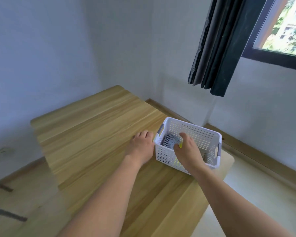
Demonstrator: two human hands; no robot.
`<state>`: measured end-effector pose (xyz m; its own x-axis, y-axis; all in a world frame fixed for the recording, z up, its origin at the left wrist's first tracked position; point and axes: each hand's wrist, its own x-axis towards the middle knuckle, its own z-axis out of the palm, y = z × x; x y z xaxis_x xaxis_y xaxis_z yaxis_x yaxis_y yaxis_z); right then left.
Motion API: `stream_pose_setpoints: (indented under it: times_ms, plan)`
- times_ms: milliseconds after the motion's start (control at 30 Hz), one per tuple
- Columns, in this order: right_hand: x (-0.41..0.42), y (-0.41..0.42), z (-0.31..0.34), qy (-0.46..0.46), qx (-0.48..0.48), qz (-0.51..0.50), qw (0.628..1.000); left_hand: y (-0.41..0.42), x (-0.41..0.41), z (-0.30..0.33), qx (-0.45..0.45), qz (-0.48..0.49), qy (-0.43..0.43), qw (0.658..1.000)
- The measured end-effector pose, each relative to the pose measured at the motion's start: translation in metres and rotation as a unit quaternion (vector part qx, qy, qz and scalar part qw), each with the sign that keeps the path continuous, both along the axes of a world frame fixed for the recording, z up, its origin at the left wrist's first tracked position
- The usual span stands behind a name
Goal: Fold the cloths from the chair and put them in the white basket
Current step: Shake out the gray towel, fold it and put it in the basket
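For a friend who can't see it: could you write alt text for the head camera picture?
A person's right hand reaches into a white basket on a wooden table, over a folded striped cloth inside. The left hand rests against the basket's left side.

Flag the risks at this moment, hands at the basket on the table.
1. The white basket sits near the right edge of the wooden table; a push from the right hand reaching inside could slide it off.
2. The left hand only rests beside the basket's left wall, so it may not steady it.
3. The striped folded cloth leans against the left wall and could unfold if pressed carelessly.
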<state>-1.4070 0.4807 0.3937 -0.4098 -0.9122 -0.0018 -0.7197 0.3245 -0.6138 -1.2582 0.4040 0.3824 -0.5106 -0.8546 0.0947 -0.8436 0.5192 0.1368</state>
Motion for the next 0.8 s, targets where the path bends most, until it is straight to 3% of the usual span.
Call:
stream_pose_setpoints:
  times_ms: [467,800]
  plan:
    - [0.135,0.083,0.047,-0.007,-0.017,0.021,1.0,0.076,0.157,0.05,-0.051,0.031,0.012,0.998]
    - [0.334,0.095,0.061,0.007,-0.011,0.011,1.0,0.076,0.354,0.056,-0.045,0.003,0.038,0.998]
